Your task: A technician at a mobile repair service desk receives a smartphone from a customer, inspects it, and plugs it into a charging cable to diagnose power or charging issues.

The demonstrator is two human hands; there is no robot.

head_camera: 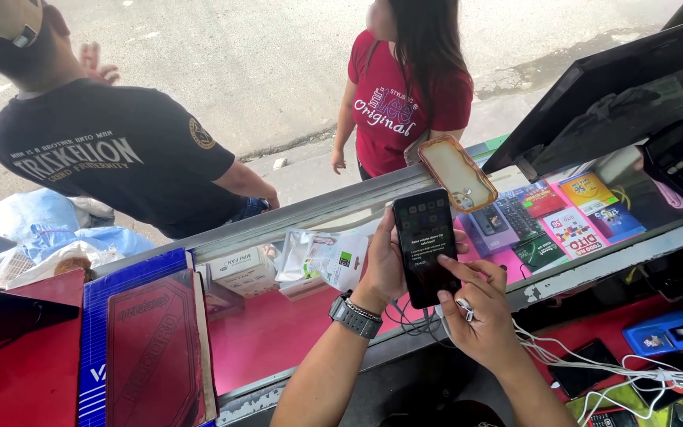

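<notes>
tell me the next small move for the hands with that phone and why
Probably a tap with the right hand on the phone. The left hand holds it upright from behind, the lit screen shows a dark box of text across its middle, and a right fingertip already rests at the screen's lower right edge. The box seems to need dismissing, though its words are too small to tell.

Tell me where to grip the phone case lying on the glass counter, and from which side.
Grip the phone case by its two long edges, coming from above. It lies flat, open side up, tilted diagonally on the counter, so its raised brown rim is free all round. Nothing touches it; the left hand holds the phone nearer you.
</notes>
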